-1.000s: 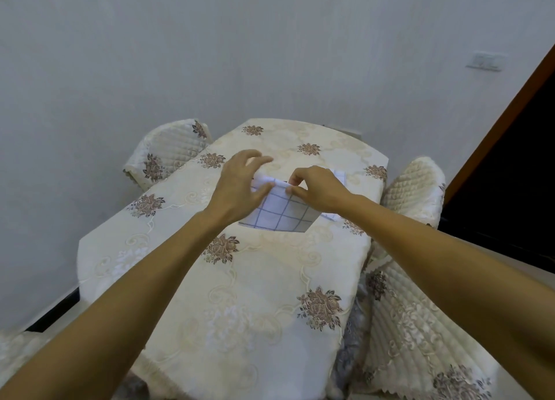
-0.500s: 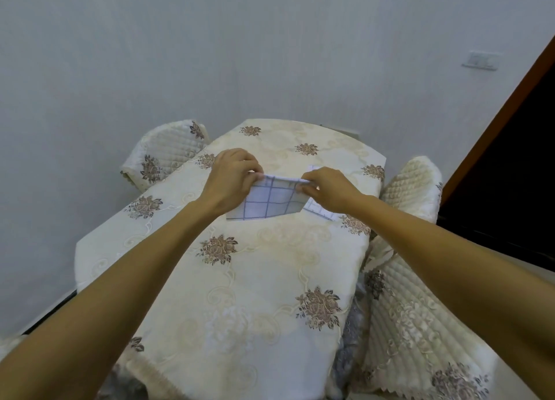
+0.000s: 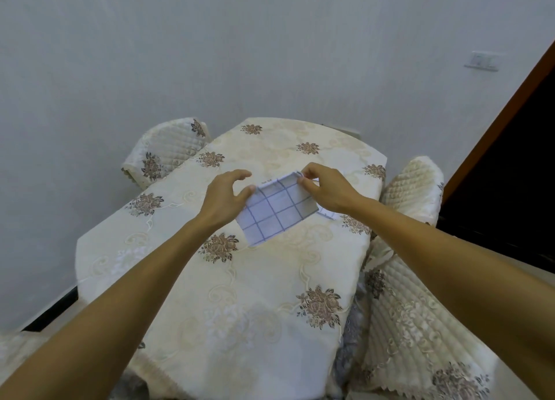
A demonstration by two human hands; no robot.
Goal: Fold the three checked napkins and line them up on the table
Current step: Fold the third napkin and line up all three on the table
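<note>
A: Where is the napkin (image 3: pixel 277 211)?
B: At the table's (image 3: pixel 264 291) middle; the right hand (image 3: pixel 326 189) pinches its far corner, probably aligning layers; the left hand's (image 3: pixel 223 201) fingers curl loosely, thumb steadying its edge.

L arm (image 3: pixel 135 279) & R arm (image 3: pixel 435 249) bare, stretched fwd, converging on napkin (image 3: pixel 279 210). L hand (image 3: pixel 223 199) at its left edge: thumb tip touches top-left corner, fingers arched above, apart from thumb. R hand (image 3: pixel 327 189) at its top-right corner: thumb & index pinch it, other fingers curled.
</note>
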